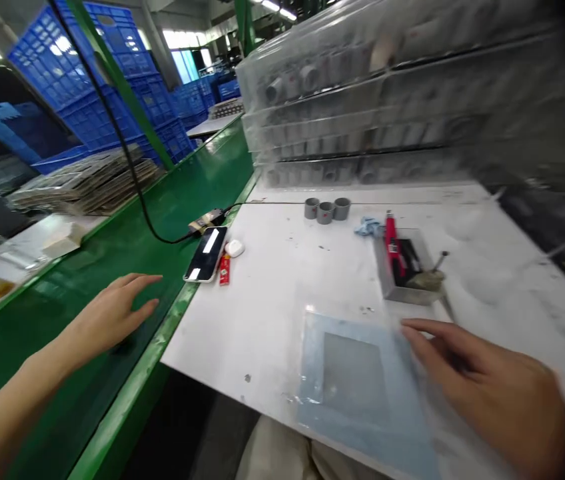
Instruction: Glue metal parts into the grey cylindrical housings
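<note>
Three grey rings (pixel 326 212) sit toward the far edge of the bench (pixel 262 300), likely to give the blue sheet (pixel 355 373) room at the near edge. The right hand (pixel 492 380) is by the sheet's far right corner; blur hides whether its fingers pinch it. The left hand (pixel 115 313), fingers apart, hangs over the green trough (pixel 192 183). A grey box (pixel 410 295) holds a red tool (pixel 392 243); clear packs (pixel 307 137) hold grey tubes (pixel 276 89)

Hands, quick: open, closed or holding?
Left hand: open, empty, over the green surface.
Right hand: by the blue sheet; blurred, grip can't be told.
</note>
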Available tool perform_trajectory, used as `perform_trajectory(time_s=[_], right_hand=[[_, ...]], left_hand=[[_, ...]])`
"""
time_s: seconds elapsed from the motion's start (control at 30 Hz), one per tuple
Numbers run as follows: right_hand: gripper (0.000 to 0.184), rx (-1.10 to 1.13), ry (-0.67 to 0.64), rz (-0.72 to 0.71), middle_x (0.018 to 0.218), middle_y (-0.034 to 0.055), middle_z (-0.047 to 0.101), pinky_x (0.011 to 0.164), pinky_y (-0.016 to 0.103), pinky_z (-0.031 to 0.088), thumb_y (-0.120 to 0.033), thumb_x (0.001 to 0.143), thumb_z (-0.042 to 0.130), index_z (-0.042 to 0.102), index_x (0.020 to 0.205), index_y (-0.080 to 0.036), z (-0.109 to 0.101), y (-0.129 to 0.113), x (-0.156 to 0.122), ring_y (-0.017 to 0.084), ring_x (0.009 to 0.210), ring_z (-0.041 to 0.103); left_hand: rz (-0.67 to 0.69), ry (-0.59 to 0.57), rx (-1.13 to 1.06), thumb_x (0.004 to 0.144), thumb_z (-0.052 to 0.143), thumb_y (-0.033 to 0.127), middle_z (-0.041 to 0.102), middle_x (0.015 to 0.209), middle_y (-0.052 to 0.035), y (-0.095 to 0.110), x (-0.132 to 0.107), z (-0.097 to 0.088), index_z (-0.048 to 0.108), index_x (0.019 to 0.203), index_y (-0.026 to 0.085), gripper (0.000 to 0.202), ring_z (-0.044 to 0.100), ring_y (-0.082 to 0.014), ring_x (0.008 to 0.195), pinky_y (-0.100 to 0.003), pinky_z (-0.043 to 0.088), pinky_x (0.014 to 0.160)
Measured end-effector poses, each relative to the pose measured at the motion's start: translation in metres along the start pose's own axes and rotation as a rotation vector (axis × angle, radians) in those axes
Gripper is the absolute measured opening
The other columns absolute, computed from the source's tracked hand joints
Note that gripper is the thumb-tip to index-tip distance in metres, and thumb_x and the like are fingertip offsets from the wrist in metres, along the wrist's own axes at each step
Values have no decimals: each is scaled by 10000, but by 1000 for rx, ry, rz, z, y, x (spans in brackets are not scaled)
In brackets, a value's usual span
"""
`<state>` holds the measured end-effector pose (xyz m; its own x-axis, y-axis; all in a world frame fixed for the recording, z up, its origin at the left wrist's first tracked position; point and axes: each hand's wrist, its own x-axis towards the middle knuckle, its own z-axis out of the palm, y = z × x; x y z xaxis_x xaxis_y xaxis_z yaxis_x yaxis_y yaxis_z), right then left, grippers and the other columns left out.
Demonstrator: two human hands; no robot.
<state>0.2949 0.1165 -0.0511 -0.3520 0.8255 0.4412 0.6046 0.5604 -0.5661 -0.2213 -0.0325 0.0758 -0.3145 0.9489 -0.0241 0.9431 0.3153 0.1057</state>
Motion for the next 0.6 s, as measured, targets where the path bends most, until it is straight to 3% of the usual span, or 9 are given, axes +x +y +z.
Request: perform_trajectory(time_s=[0.07,0.17,0.23,0.37,0.5,0.6], right_hand=[[284,51,35,-34,809,-20,713,589,386,524,-510,1134,574,762,1080,-305,-10,-22,7,255,613,700],[241,99,9,-15,750,-41,670,564,350,484,-386,1091,564,760,1056,-251,-13,-35,13,224,593,663],[251,128,-23,10,730,-43,650,566,339,468,-361,1072,554,761,1039,-221,-12,-37,14,214,580,637],[274,188,-3,43,664,-44,583,566,332,429,-345,1056,543,761,999,-188,-11,-37,15,214,548,582],[304,183,27,46,621,-51,519,526,322,399,-335,1065,517,762,999,-167,-9,-36,17,209,503,526],[314,181,40,43,614,-47,512,514,322,386,-337,1068,509,758,983,-166,-8,-35,17,211,494,512]], left_hand=[[182,38,-66,1010,449,472,681,1364,-88,48,26,5,705,1282,280,420,659,-347,1220,-509,501,1104],[417,60,-153,1045,415,373,694,1343,-70,124,76,24,733,1228,256,385,650,-270,1233,-413,509,1110],[502,82,-192,1043,488,329,630,1430,-90,172,114,41,687,1309,228,347,594,-269,1322,-447,479,1162],[533,109,-214,970,714,365,423,1621,-135,256,189,65,496,1525,240,609,426,-373,1477,-612,426,1190],[440,108,-225,950,748,438,417,1626,-136,312,240,73,516,1507,245,634,423,-402,1468,-668,416,1180],[395,58,-242,968,721,475,559,1495,-133,325,257,77,607,1402,211,521,549,-352,1358,-617,479,1135]])
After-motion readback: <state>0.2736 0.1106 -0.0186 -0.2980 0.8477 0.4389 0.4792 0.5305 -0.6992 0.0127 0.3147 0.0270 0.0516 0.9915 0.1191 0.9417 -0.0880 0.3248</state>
